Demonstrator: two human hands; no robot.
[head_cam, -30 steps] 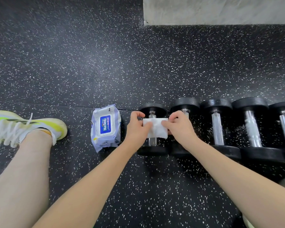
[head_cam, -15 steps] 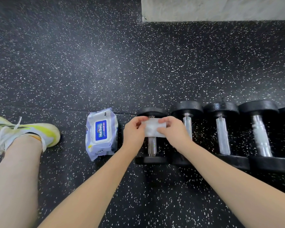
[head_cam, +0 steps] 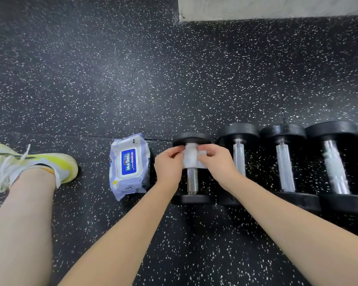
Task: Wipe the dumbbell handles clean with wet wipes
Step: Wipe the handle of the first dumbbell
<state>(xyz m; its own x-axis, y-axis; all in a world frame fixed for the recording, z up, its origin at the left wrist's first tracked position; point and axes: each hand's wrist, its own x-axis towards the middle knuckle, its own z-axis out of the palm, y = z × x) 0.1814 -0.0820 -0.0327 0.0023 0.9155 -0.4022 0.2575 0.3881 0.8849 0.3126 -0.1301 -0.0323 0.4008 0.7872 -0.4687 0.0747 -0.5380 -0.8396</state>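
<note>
The wet wipe [head_cam: 191, 158] drapes over the far end of the leftmost dumbbell's handle [head_cam: 192, 180], right of the wipes pack [head_cam: 129, 166]. The left hand [head_cam: 168, 168] and right hand [head_cam: 216, 164] pinch its two edges with curled fingers, forearms stretched forward.

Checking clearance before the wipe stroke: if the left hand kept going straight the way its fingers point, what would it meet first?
Probably the far weight head of the leftmost dumbbell; the left hand already pinches the wipe just below it.

Speckled floor [head_cam: 174, 79]: wipes pack [head_cam: 129, 166], 4 dumbbells [head_cam: 285, 164], shoe [head_cam: 29, 162].
</note>
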